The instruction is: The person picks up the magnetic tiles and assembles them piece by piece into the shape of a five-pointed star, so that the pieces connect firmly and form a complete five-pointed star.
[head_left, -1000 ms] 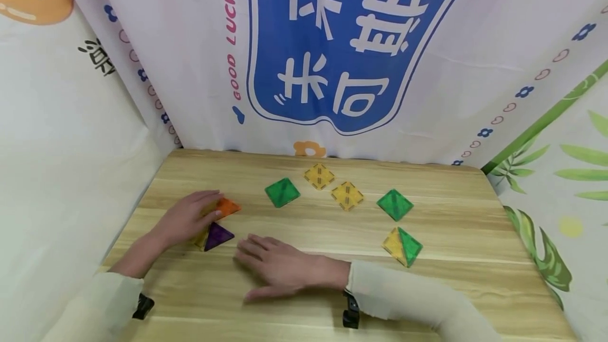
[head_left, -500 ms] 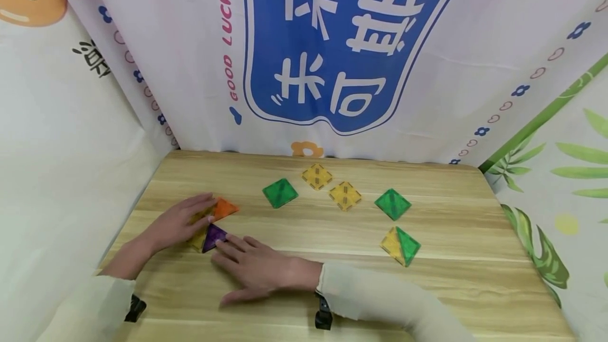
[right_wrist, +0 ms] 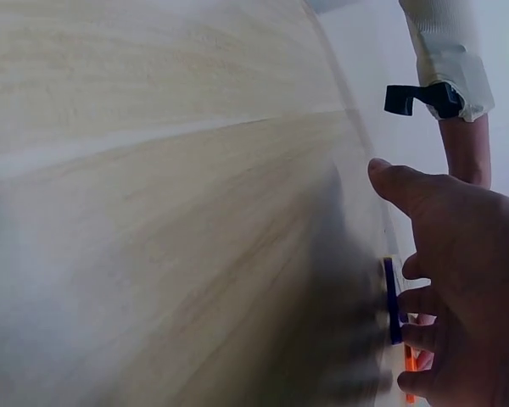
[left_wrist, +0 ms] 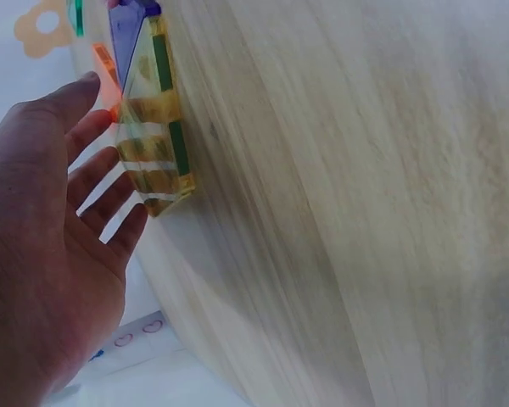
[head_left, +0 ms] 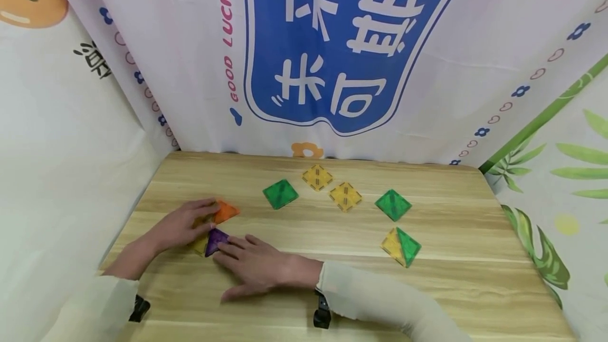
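A white printed cloth (head_left: 427, 99) hangs behind your pale wooden table (head_left: 475, 289), bearing a large blue panel (head_left: 328, 110) with white characters and the pink words GOOD LUCK (head_left: 230, 57).

Your right hand (head_left: 258, 265) lies palm down, its fingers extended and slightly parted, the thumb held well out to the side. The foremost fingertips touch the right edge of a purple triangular tile (head_left: 216, 241); nothing is gripped.

Your left hand (head_left: 182, 225) arches palm down over a yellow tile (head_left: 200, 246), which it partly hides. Its fingers are gently bent and spread, as the left wrist view shows, and curl round nothing. The forward fingertips lie at the left end of an orange triangular tile (head_left: 226, 211), and the thumb comes to the top corner of the purple one. How firmly they press, you cannot tell from here.

The purple tile sits just beside the yellow one, with the orange tile farther from you.

Beyond your hands, toward the far edge, are a green diamond (head_left: 281, 194), two yellow diamonds (head_left: 317, 178) and, farther right, a second green diamond (head_left: 393, 205). Nearer you on that side, a yellow triangle (head_left: 393, 246) and a green triangle (head_left: 409, 247) meet edge to edge.

Your cream sleeves (head_left: 380, 294) end at black wrist mounts (head_left: 322, 316).
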Demonstrator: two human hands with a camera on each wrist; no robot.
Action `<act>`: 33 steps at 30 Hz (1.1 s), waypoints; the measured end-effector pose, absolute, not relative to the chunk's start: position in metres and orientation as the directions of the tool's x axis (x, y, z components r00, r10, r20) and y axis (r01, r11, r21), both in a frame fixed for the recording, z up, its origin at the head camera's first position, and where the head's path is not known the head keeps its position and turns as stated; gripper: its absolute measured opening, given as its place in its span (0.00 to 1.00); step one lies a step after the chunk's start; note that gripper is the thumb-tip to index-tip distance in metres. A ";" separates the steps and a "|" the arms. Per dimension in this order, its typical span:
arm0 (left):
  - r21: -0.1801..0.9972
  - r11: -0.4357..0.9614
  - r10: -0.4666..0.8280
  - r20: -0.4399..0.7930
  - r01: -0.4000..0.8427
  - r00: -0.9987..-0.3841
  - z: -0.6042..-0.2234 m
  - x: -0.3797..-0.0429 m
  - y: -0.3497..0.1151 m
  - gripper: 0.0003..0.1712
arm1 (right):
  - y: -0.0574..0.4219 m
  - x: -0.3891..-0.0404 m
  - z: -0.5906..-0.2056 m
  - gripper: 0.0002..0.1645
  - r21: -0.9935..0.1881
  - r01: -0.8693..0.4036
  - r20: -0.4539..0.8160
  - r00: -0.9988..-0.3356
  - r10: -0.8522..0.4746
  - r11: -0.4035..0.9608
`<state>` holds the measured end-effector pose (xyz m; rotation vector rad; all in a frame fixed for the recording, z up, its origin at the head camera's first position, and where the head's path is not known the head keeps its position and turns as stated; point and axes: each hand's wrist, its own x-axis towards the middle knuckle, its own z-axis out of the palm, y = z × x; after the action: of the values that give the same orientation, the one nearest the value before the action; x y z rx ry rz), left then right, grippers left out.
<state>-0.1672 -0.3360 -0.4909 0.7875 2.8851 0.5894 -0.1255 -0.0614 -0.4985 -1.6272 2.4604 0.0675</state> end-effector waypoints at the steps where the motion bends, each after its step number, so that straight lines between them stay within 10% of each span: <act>1: 0.388 0.790 0.509 0.018 0.475 -0.861 -0.490 -0.167 -0.334 0.28 | -0.060 -0.125 -0.497 0.57 -0.066 -0.917 -0.185 -0.376 -0.908 0.393; 19: 0.398 0.667 0.665 0.062 0.630 -0.744 -0.484 -0.156 -0.277 0.23 | 0.019 -0.104 -0.495 0.47 -0.025 -0.951 -0.068 -0.307 -0.949 0.309; 33: 0.436 0.632 0.723 -0.034 0.641 -0.690 -0.481 -0.151 -0.214 0.29 | 0.097 -0.100 -0.501 0.42 -0.045 -0.911 -0.010 -0.409 -0.912 0.409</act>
<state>-0.1509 -0.2142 -0.4810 1.1213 2.6477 0.5883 -0.1000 0.0974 -0.5015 -1.6889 2.6092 -0.0497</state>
